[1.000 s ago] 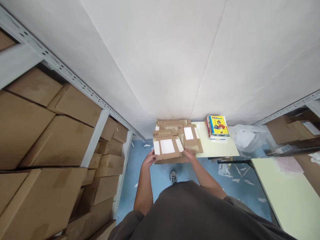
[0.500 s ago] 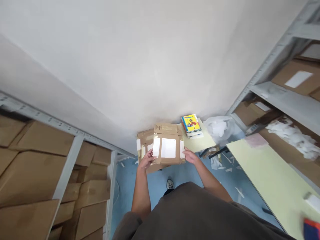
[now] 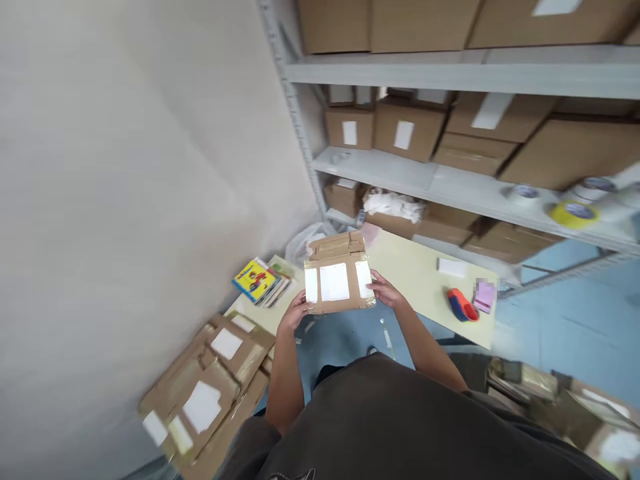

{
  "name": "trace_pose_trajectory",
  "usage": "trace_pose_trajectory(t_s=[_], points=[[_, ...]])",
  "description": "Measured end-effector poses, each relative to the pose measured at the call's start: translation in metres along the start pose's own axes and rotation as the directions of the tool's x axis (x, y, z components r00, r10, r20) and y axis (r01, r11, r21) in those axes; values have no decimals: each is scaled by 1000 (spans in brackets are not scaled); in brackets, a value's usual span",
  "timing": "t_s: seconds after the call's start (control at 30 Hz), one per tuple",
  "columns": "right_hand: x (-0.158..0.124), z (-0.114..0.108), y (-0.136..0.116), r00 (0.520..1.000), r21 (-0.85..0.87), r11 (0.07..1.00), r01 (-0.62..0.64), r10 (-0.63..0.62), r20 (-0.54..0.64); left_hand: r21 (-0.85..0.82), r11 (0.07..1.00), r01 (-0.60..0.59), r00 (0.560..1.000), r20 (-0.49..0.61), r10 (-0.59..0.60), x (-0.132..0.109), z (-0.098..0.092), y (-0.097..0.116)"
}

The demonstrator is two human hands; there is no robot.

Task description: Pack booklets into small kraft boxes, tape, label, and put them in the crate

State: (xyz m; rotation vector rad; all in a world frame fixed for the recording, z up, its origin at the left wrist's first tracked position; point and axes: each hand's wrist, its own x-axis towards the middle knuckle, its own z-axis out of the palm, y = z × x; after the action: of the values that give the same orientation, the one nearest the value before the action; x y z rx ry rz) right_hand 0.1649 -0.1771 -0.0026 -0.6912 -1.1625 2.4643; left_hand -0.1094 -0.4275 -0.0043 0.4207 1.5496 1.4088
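A flattened brown cardboard box [image 3: 340,250] with several white labels is held up in front of my body. My left hand [image 3: 297,312] is closed on its lower left edge, thumb on top near a label. At the opposite edge, my right hand [image 3: 385,290] grips the box beside the right-hand label. The undersides of both hands' grips are hidden by the cardboard. Beyond the box lies a pale yellow table [image 3: 415,267], and a stack of books [image 3: 257,280] with a bright yellow and blue cover is to the left.
More flattened cardboard [image 3: 225,387] is piled at lower left. A metal shelf [image 3: 425,177] bears cardboard boxes and tape rolls [image 3: 575,213]. On the table are a red and blue object [image 3: 463,305], a white item [image 3: 451,267] and a pink item [image 3: 484,295]. A plastic bag [image 3: 305,243] sits near the wall.
My view and body have turned right, toward the shelf and the long table. The box, still in both hands, has moved away from the cardboard pile.
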Motion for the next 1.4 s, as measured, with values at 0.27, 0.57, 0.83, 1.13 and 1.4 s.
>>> trace_pose_trajectory(t_s=[0.27, 0.57, 0.83, 1.13, 1.4], points=[[-63, -110, -48, 886, -4, 985, 175, -159, -435, 85, 990, 114, 949, 286, -134, 140, 154, 21], [-38, -122, -50, 744, 14, 975, 222, -160, -648, 125, 977, 174, 885, 415, -211, 254, 182, 31], [7, -107, -63, 673, 21, 982, 188, -113, -731, 178, 953, 247, 820, 486, -303, 330, 170, 27], [28, -101, -62, 642, 16, 983, 184, -108, -759, 254, 926, 281, 797, 475, -372, 366, 173, 10], [19, -126, -63, 656, 19, 980, 200, -120, -745, 269, 922, 278, 815, 442, -375, 359, 191, 12]])
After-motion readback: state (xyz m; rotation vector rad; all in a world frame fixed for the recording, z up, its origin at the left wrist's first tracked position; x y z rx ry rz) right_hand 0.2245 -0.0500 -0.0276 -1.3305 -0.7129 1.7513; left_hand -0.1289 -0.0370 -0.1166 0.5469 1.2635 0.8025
